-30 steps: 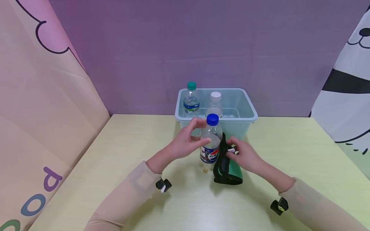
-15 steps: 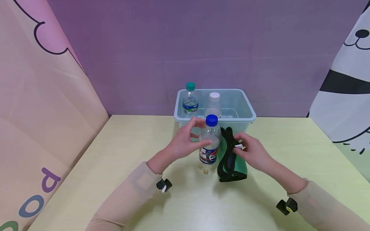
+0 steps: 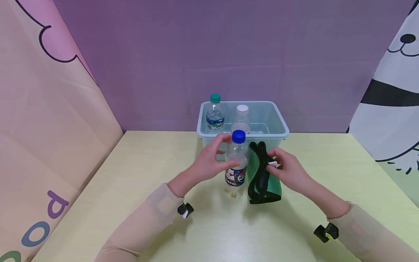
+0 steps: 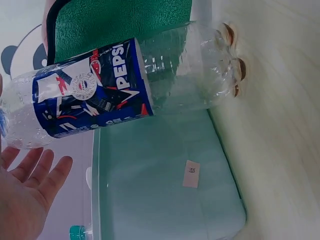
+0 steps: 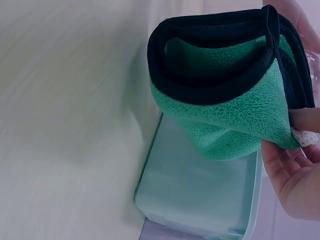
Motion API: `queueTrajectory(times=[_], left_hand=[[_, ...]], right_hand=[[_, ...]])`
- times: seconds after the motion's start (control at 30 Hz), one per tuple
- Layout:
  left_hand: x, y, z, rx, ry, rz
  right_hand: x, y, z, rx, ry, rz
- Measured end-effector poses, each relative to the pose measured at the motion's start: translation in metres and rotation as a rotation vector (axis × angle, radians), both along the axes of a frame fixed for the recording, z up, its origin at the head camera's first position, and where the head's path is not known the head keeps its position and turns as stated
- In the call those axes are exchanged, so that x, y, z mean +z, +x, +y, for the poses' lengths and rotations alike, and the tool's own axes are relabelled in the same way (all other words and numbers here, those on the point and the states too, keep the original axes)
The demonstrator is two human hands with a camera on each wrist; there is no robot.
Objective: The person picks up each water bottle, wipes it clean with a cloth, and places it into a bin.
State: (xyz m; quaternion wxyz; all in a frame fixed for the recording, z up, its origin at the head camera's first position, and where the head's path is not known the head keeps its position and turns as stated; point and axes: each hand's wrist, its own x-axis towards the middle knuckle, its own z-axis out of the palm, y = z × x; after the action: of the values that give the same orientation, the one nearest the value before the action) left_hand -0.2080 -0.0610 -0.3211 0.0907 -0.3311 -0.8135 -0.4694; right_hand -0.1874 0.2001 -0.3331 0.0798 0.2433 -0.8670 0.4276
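A clear Pepsi bottle (image 3: 237,173) with a blue cap stands upright on the table in front of a light blue bin (image 3: 209,136). Around its upper part my left hand (image 3: 211,160) is held, thumb in front, fingers behind; in the left wrist view those fingers (image 4: 55,175) look straight and mostly apart from the bottle. My right hand (image 3: 289,169) pinches a folded green towel (image 5: 225,125) with black edging by a corner near its white tag. The towel hangs just right of the bottle, its black edge loops facing the left.
Inside the bin stand a green-capped bottle (image 3: 215,112) and a white-capped bottle (image 3: 241,118). A purple cloth backdrop (image 3: 183,65) hangs behind the pale table (image 3: 157,160), with printed cloths at both sides.
My right hand has moved the towel a little right and up, away from the bottle. The left hand and the bottle have stayed almost still.
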Motion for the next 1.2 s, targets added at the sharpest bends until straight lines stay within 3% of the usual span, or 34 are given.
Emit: queueTrajectory(times=[0.1, 0.3, 0.43, 0.63, 1.2], left_hand=[[0.003, -0.002, -0.002, -0.034, 0.012, -0.032], [0.012, -0.006, -0.007, -0.164, 0.057, -0.098], [0.015, -0.006, -0.009, -0.19, 0.032, -0.117], [0.016, -0.005, -0.01, -0.179, 0.012, -0.149], [0.004, -0.007, -0.002, -0.08, 0.106, -0.102]], right_hand=[[0.001, 0.0, 0.002, -0.005, -0.004, 0.012], [0.003, -0.001, 0.005, -0.005, -0.02, 0.039], [0.004, -0.001, 0.007, -0.01, -0.023, 0.053], [0.005, -0.001, 0.009, -0.009, -0.028, 0.052], [0.012, 0.0, 0.011, -0.018, -0.069, 0.028]])
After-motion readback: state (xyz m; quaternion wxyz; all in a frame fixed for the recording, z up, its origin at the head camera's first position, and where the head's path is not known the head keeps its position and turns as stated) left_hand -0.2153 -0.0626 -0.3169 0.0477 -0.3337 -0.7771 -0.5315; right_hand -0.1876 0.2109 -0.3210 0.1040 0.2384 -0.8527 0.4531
